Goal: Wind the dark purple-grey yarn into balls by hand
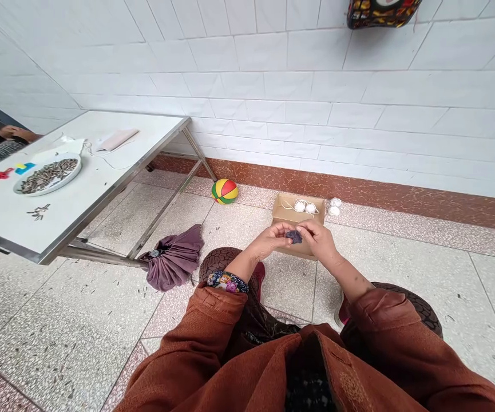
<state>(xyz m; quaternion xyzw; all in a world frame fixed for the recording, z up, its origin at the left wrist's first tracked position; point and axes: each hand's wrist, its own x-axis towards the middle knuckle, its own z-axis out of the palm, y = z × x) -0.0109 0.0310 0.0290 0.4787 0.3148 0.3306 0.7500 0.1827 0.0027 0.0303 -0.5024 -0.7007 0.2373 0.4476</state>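
Between my hands is a small dark grey-purple piece that looks knitted or crocheted from yarn. The fingers of my left hand are closed on its left side. My right hand pinches at its upper right edge; any hook or needle there is too small to make out. Just beyond and below them, a cardboard box on the floor holds white yarn balls with loose strands. More white yarn balls lie on the floor to the box's right.
At left stands a white table bearing a plate of sunflower seeds, a pinkish folded item and seed shells. A purple cloth bag hangs by its leg. A colourful ball rests near the tiled wall. Another person's hands show far left.
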